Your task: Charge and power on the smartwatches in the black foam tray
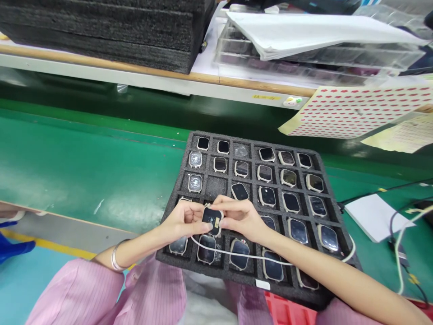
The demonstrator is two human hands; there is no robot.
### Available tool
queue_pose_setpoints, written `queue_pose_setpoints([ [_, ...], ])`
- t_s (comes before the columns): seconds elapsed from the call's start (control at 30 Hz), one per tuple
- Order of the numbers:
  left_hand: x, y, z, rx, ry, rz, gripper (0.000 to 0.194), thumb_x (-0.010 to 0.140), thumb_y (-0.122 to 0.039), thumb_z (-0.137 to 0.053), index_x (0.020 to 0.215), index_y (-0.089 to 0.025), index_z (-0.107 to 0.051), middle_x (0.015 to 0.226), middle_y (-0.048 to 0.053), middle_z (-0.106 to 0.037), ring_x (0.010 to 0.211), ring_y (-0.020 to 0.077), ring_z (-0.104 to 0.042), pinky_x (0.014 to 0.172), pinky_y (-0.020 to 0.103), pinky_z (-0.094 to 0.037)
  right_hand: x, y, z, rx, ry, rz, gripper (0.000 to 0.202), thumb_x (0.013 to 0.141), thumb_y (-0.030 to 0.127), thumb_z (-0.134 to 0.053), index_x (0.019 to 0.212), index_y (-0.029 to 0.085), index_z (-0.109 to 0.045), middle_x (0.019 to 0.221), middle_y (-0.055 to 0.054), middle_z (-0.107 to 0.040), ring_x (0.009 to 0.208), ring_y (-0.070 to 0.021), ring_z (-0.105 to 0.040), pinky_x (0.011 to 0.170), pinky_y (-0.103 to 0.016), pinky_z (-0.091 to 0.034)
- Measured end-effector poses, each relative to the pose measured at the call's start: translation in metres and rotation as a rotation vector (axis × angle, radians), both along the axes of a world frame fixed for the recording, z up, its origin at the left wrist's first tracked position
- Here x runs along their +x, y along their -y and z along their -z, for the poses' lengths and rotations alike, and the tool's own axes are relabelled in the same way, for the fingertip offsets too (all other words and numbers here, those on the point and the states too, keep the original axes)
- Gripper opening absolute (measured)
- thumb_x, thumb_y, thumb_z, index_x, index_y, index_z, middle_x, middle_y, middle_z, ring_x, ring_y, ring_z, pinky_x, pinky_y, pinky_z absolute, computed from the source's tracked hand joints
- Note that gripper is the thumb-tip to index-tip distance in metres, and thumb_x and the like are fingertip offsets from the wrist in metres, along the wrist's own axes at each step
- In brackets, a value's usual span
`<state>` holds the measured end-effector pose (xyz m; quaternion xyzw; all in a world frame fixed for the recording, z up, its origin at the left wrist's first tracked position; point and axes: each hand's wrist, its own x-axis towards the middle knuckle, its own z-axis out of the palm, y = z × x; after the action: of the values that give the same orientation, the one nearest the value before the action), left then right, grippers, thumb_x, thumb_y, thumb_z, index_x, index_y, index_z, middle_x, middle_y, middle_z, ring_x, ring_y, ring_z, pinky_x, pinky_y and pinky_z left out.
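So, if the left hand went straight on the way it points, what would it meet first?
The watch it holds, then probably the right hand, though depth is hard to judge.

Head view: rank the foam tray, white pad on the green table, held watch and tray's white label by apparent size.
1. Foam tray
2. White pad
3. Held watch
4. White label

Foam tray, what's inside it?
The foam tray holds watches and some clear plastic. The left hand and right hand cover part of it; whatever lies beneath can't be seen.
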<state>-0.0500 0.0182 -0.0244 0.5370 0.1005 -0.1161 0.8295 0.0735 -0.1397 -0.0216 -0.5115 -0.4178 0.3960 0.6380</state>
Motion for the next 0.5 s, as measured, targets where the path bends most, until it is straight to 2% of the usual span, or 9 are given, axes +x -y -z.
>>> queue_pose_setpoints([
  [0.07,0.000,-0.001,-0.001,-0.015,0.013,0.023,0.038,0.064,-0.042,-0.077,0.084,-0.010,-0.070,0.066,0.006,-0.065,0.045,0.0073,-0.044,0.043,0.020,-0.028,-0.001,-0.001,0.002,0.037,-0.023,-0.020,0.029,0.080,0.029,-0.073,0.108,0.025,-0.070,0.085,-0.003,-0.057,0.074,-0.0132,-0.058,0.066,-0.028,-0.051],
  [0.17,0.001,0.000,-0.002,0.005,0.016,0.012,0.035,0.066,-0.039,-0.077,0.084,-0.010,-0.069,0.068,0.006,-0.066,0.044,0.0059,-0.042,0.043,0.019,-0.027,0.003,0.000,-0.003,0.037,0.085,-0.034,0.029,0.081,0.027,-0.071,0.111,0.024,-0.069,0.088,-0.004,-0.058,0.078,-0.0148,-0.058,0.068,-0.030,-0.050],
  [0.27,0.001,0.005,-0.002,0.067,0.011,-0.067,0.032,0.070,-0.037,-0.074,0.085,-0.010,-0.064,0.066,0.003,-0.062,0.047,0.0057,-0.042,0.045,0.018,-0.031,0.011,0.003,-0.012,-0.038,0.325,-0.023,0.031,0.086,0.024,-0.065,0.117,0.022,-0.064,0.092,-0.005,-0.060,0.083,-0.0166,-0.058,0.074,-0.033,-0.049],
  [0.33,0.001,0.008,-0.001,0.118,0.019,-0.112,0.029,0.073,-0.035,-0.072,0.084,-0.010,-0.061,0.065,0.001,-0.058,0.052,0.0070,-0.045,0.049,0.019,-0.033,0.014,0.005,-0.015,-0.070,0.492,-0.021,0.040,0.085,0.026,-0.067,0.124,0.021,-0.059,0.096,-0.007,-0.059,0.086,-0.0180,-0.057,0.077,-0.035,-0.049],
  [0.43,0.001,0.011,0.000,0.207,0.026,-0.150,0.025,0.074,-0.032,-0.070,0.080,-0.011,-0.058,0.063,-0.002,-0.053,0.053,0.0069,-0.044,0.049,0.018,-0.032,0.011,0.007,-0.012,-0.066,0.665,-0.009,0.060,0.079,0.031,-0.073,0.133,0.019,-0.049,0.101,-0.008,-0.057,0.090,-0.0198,-0.056,0.079,-0.037,-0.050],
  [0.5,0.001,0.012,0.000,0.257,0.025,-0.156,0.024,0.075,-0.031,-0.069,0.077,-0.012,-0.056,0.061,-0.003,-0.051,0.052,0.0064,-0.042,0.047,0.018,-0.030,0.006,0.008,-0.008,-0.084,0.752,0.011,0.059,0.082,0.030,-0.070,0.134,0.018,-0.045,0.102,-0.008,-0.056,0.090,-0.0202,-0.056,0.078,-0.036,-0.051],
])
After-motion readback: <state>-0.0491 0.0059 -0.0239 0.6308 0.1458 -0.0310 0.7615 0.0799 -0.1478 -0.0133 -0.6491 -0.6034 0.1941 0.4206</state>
